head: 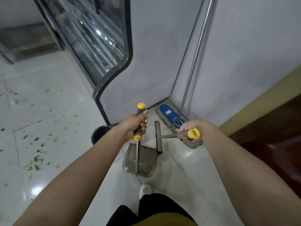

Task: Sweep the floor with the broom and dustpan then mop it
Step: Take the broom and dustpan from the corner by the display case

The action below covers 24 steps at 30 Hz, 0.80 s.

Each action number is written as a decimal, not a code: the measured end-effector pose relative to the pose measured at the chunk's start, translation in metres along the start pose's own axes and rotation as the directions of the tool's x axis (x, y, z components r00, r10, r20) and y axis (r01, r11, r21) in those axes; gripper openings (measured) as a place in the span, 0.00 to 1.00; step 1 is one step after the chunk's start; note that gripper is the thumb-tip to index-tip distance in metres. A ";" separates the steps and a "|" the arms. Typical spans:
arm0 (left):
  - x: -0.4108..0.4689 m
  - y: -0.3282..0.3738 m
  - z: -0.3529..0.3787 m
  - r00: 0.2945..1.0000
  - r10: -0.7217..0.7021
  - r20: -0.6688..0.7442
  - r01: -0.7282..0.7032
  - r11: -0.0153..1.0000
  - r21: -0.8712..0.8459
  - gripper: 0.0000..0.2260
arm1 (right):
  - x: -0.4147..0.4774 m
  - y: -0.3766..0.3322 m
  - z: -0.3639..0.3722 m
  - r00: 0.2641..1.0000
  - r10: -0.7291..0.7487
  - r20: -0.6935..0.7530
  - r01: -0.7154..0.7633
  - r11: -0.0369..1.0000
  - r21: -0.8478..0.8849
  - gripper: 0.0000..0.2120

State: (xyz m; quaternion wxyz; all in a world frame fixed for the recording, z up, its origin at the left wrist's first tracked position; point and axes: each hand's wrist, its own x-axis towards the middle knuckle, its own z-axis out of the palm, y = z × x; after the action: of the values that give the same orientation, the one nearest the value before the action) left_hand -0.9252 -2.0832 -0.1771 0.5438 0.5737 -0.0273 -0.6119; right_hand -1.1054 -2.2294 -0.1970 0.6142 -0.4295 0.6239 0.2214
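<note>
From above, the left hand (136, 126) grips the dustpan (140, 160) by its upright handle, pan hanging near the floor; the right hand (189, 132) clasps the broom (158, 137), ready for the spatters (35, 162). The mop (171, 116) leans parked in the corner.

A glass-fronted display cabinet (97, 43) with a dark grey frame stands at the upper left, its pale side panel facing the corner. A dark round bin (100, 133) sits at its foot. Wooden furniture (276, 141) shows at the right edge, below a white wall (252, 54).
</note>
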 end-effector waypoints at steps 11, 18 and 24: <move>-0.094 -0.069 -0.044 0.993 0.038 -0.110 -0.054 0.988 -0.144 0.12 | -0.030 0.066 0.065 0.998 -0.060 0.016 0.062 0.993 -0.102 0.04; -0.150 -0.111 -0.069 0.971 0.071 -0.228 -0.124 0.967 -0.223 0.13 | -0.050 0.099 0.101 0.995 -0.062 0.080 0.071 0.990 -0.122 0.08; -0.196 -0.142 -0.072 0.917 0.078 -0.392 -0.163 0.968 -0.190 0.14 | -0.062 0.108 0.114 0.988 -0.045 0.146 0.076 0.974 -0.211 0.10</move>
State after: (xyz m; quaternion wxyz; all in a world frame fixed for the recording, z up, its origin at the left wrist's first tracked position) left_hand -1.0111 -1.8460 -0.1630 0.6353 0.6156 0.1107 -0.4530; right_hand -1.1348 -2.0639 -0.1814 0.6126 -0.4960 0.5381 0.2987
